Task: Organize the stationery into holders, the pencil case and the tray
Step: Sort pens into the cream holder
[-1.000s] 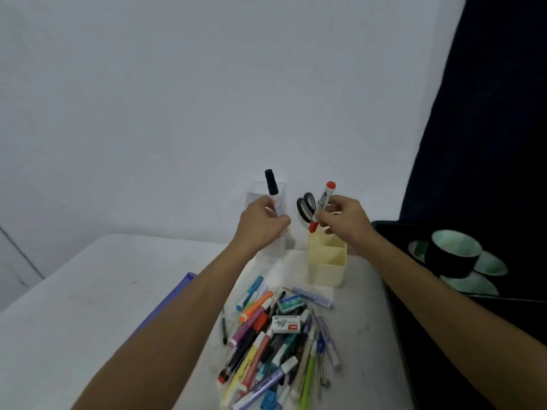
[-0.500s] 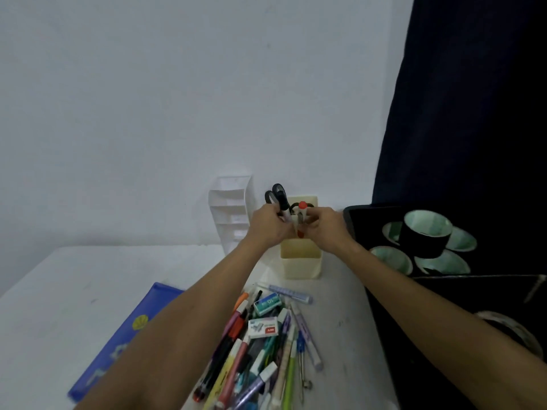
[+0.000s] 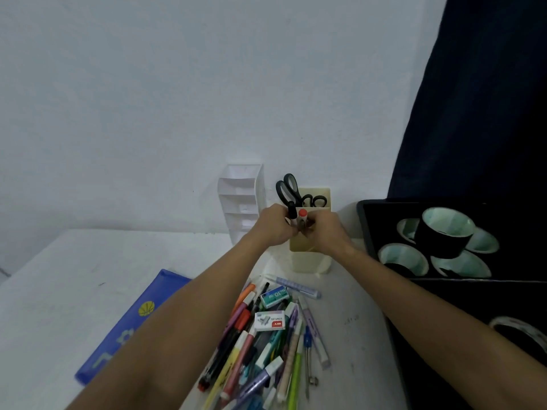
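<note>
Hands over cream holder [image 3: 310, 261]: left hand [image 3: 273, 224] grips black marker [image 3: 292, 213]; right hand [image 3: 327, 229] grips red-capped marker [image 3: 302, 217]; scissors [image 3: 288, 192] stand inside.

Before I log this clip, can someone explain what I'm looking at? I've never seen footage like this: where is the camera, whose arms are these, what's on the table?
No machine here: a person wears a camera on the head, looking down at their own bare arms. The left hand and right hand meet over a cream plastic pen holder, holding a red-capped marker and a black-capped marker there. Black-handled scissors stand in it. Beside it is a white tiered holder. On the white table lie a heap of pens and markers, a blue pencil case and a black tray of tape rolls.
</note>
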A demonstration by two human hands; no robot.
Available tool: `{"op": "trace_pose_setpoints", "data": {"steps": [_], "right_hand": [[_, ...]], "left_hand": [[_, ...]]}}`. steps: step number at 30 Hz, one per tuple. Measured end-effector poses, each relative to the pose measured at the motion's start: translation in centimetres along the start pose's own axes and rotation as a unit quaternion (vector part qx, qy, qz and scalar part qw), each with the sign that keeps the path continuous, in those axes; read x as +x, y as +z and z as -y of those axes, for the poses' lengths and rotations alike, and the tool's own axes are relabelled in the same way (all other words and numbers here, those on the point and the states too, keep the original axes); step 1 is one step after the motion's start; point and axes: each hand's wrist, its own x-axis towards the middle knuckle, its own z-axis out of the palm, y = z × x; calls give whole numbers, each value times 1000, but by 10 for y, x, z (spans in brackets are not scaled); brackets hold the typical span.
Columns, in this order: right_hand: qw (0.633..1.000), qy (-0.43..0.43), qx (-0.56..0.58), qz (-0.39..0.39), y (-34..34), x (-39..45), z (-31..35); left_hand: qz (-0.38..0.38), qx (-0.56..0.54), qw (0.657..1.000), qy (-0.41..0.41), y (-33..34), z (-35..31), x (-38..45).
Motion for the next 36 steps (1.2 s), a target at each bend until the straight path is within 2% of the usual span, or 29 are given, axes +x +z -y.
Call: {"op": "trace_pose_setpoints", "data": {"steps": [6,16,23,30,33,36], "right_hand": [[999,21,-45,3,1,-2,1],[999,16,-40,14,-2,-5,4],[998,-49,1,-37,-14,-11,15],[995,-87,9,-50,-26,-23,37],[992,-117,14,-38,-21,-31,53],[987,-162,-7,19,-7,-42,68]], "left_hand": [[-2,-2,1000,12,1,-1,-2],[-13,-16,999,27,1,2,-10],[-54,-8,998,35,-10,-1,-23],[-84,-1,996,19,-46,7,-55],[-79,-8,997,5,-65,12,-75],[-54,15,998,-18,-76,28,-99]]}}
